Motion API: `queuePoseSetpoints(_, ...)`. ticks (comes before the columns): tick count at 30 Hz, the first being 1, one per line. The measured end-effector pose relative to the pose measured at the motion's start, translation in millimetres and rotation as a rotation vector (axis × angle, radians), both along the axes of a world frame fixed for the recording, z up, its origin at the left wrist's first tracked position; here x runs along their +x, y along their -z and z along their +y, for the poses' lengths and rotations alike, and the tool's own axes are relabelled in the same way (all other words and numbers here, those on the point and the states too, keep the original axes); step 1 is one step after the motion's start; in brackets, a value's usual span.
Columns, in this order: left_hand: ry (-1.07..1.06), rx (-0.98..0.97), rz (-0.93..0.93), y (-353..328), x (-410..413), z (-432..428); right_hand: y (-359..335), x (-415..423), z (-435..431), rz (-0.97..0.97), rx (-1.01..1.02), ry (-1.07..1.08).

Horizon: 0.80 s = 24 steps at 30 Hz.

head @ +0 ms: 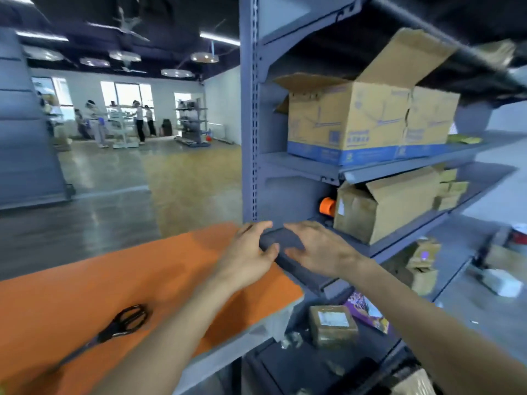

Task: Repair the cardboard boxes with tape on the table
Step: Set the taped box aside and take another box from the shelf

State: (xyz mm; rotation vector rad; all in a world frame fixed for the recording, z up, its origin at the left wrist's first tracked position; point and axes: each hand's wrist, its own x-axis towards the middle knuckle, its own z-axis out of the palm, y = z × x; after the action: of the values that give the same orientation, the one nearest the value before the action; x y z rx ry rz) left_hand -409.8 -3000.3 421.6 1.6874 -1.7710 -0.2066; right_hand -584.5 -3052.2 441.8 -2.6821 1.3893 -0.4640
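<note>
Two bare hands reached over the front corner of a grey shelf (299, 269) in a metal rack (251, 109), which stood against the far right end of the orange table (142, 275). The left hand (248, 252) lay at the shelf's corner with its fingers loosely straight over the top and its thumb against the front edge, holding nothing. The right hand (319, 249) rested flat on the shelf just beside it, fingers extended toward the left hand, also holding nothing. Motion blur softened both.

On that same shelf, just beyond and to the right of the right hand but apart from it, a smaller cardboard box (385, 206) stood with a flap open. An orange round object (327, 205) showed just left of that box; what it was could not be told. One shelf higher, well above both hands, sat a large cardboard box (348, 121) with a blue band along its base, its flaps up and its near corner split down the seam.

Black scissors (122, 323) lay on the table near the left forearm. Below the hands, a lower shelf held a small brown parcel (332, 326) and a purple packet (368, 312). Several people (139, 121) stood far off across the room.
</note>
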Motion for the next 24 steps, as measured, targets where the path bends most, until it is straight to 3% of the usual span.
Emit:
queuePoseSetpoints(14, 0.237, -0.148, -0.075, -93, -78, -19, -79, -82, 6, -0.064, -0.209, 0.153)
queuePoseSetpoints(24, 0.146, -0.387, -0.303, -191, -84, -52, -168, -82, -23, -0.059, -0.295, 0.169)
